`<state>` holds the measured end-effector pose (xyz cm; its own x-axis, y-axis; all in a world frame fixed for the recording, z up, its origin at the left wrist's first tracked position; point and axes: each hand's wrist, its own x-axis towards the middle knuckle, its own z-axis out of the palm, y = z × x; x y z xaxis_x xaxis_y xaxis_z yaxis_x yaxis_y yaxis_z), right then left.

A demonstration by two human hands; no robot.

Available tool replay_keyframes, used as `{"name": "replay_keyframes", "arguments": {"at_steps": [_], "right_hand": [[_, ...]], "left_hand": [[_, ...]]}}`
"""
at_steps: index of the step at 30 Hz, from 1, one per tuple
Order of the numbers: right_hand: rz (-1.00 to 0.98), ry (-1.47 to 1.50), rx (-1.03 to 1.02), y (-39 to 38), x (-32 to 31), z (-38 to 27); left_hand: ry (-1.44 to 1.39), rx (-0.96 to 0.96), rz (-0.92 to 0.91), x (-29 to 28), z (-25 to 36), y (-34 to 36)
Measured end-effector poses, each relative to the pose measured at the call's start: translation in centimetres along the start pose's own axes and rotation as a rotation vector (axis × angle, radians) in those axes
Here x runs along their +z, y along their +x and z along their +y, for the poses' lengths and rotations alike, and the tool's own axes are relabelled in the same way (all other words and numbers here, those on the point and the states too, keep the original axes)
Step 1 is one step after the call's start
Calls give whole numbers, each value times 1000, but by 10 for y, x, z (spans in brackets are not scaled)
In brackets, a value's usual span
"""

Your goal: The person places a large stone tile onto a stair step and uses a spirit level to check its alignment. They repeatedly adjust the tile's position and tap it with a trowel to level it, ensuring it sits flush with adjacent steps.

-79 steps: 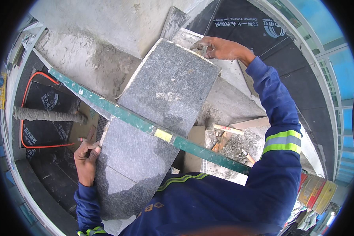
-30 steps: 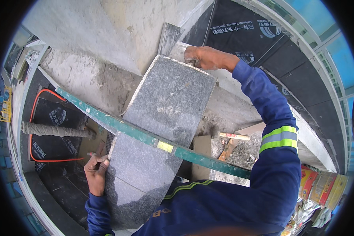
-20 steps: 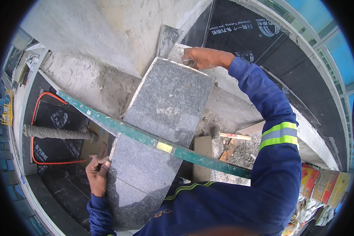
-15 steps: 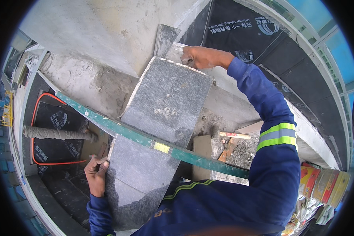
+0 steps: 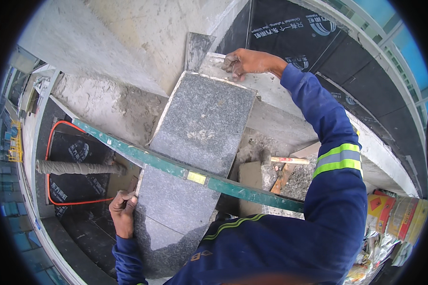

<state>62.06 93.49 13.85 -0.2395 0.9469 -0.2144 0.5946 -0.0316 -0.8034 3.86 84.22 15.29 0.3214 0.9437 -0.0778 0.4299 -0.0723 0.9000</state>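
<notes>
A grey stone slab (image 5: 199, 114), with pale chipped edges, shows on both sides of a long green spirit level (image 5: 223, 185) lying across it. My left hand (image 5: 122, 209) is closed at the slab's lower left edge, thumb and fingers pinching there. My right hand (image 5: 247, 64) is beyond the slab's top edge, fingers bent down over a pale mortar-covered ledge (image 5: 266, 84); what, if anything, is between those fingertips I cannot make out. A narrow grey offcut (image 5: 196, 50) stands beside it against the concrete wall.
Concrete wall (image 5: 128, 38) behind; black membrane panels (image 5: 356, 80) at right and left. A wrapped pipe (image 5: 76, 167) and orange hose (image 5: 48, 185) are at left. Rubble holds a wooden-handled tool (image 5: 290, 160). Tins (image 5: 397, 218) stand at lower right, yellow scaffolding (image 5: 15, 142) far left.
My right hand has lifted slightly and its fingers have shifted at the ledge. My left hand stays at the slab's edge. The whole view has shifted slightly.
</notes>
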Motion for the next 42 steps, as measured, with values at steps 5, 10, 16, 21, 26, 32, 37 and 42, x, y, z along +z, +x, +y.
{"name": "replay_keyframes", "arguments": {"at_steps": [5,10,16,21,26,32,37,42], "right_hand": [[-32,122,83,4,11,-8],[-81,95,73,16,13,-5],[-65,-71,-49,22,13,1],[-113,-146,66,27,6,-20],[-35,-375,270,42,17,-25],[54,-318,291,33,11,-31],[28,-288,292,30,-17,-42],[23,-240,245,-24,-60,-79]], "left_hand": [[-1,4,-2,1,2,0],[-22,-3,10,1,-1,-1],[14,5,4,2,4,1],[16,6,8,2,7,1],[18,4,28,2,-4,-3],[23,-24,11,2,-6,-3],[57,9,5,4,-5,-3],[20,-6,-2,-3,-15,1]]}}
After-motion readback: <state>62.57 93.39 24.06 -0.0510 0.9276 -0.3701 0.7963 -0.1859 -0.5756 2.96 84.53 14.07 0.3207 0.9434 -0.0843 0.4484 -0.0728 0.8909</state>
